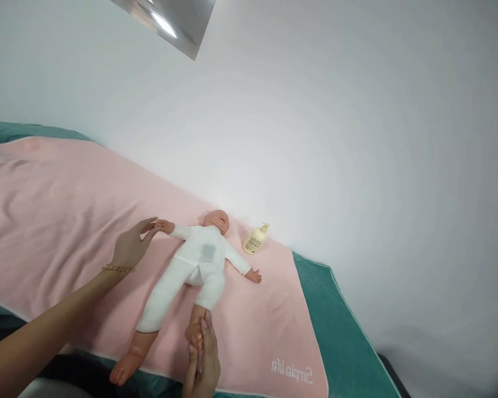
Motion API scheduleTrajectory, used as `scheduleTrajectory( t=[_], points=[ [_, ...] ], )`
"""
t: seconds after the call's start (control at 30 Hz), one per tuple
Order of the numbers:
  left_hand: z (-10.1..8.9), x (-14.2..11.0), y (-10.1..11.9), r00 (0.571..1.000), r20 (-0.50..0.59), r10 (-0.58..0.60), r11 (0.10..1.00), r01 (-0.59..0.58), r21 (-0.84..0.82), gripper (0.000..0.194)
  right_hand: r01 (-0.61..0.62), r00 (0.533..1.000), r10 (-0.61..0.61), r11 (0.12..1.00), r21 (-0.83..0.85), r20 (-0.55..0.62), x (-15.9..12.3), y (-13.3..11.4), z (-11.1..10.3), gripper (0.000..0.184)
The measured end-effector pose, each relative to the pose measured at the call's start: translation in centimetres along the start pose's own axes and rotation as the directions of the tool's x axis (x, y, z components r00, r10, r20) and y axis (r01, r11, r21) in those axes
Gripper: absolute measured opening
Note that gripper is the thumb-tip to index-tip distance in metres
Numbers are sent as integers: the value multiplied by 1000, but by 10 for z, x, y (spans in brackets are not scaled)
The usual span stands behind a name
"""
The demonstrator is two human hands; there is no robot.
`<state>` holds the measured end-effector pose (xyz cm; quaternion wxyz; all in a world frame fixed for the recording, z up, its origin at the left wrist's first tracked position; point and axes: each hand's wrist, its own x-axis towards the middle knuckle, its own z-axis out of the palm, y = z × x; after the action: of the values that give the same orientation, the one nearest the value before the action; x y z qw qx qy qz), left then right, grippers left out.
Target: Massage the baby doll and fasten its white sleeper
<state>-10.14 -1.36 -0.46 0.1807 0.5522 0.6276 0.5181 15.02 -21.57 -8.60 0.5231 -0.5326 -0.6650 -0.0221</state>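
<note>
A baby doll [203, 249] with a white cloth body lies on its back on a pink blanket [87, 193]. Its head points toward the wall. My left hand [133, 242], with a gold bracelet [118, 268] at the wrist, pinches the doll's hand on the left side. Down at the near edge, my right hand [205, 362] is closed round the doll's foot [195, 333] on the right side. The other foot [127, 367] lies free near the blanket's near edge. The doll's other arm [240, 262] stretches out to the right, untouched.
A pale yellow pump bottle [255, 240] stands to the right of the doll's head. Green cloth [332, 315] shows under the blanket on the right. A white wall [315, 121] rises behind, with a shiny panel [178, 25] at the top.
</note>
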Motion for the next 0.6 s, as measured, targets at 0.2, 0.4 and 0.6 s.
scheduleTrajectory(
  t=[0.2, 0.4, 0.6],
  points=[
    [21, -19, 47, 956, 124, 267, 961, -254, -112, 55, -174, 985, 171, 974, 141, 35, 80, -26, -4, 43],
    [46, -39, 50, 793, 294, 535, 843, -525, -117, 43, -247, 967, 253, 949, 195, -10, 129, -17, 15, 47],
    [44, -41, 40, 759, 350, 549, 826, -558, -86, 40, -245, 969, 244, 942, 229, 34, 142, -14, 13, 47]
  ],
)
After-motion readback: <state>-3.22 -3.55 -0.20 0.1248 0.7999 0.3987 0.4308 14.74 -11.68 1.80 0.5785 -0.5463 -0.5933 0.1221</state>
